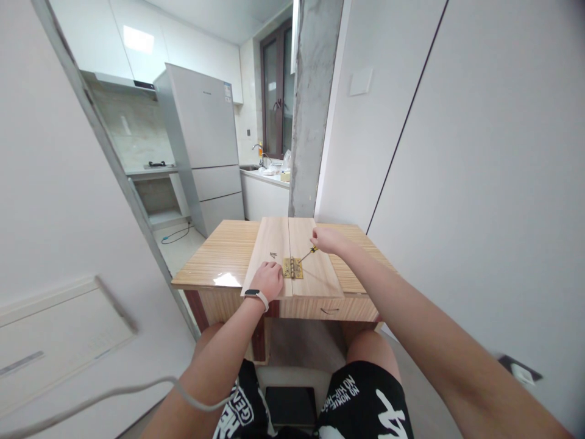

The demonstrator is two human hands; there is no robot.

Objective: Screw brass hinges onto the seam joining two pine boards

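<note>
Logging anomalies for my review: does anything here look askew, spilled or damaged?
Nothing looks spilled or broken. The bare, patchy grey pillar beside the white wall looks oddly unfinished. Small pieces, probably screws, lie loose on the left board near the hinge.

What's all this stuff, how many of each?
Table: one, tan, centre
Boards: two, pale, on table
Hinge: one, gold, across boards
Screws: a few, dark, left board
Screwdriver: one, yellow and black, at hinge
Fridge: one, silver, back left
Cupboards: several, white, top left
Window: one, brown, back
Cable: one, grey, lower left
Wristband: one, white, left wrist
Shorts: one pair, black, bottom
Knees: two, bottom
Left hand: one, beside hinge
Right hand: one, on screwdriver
</note>
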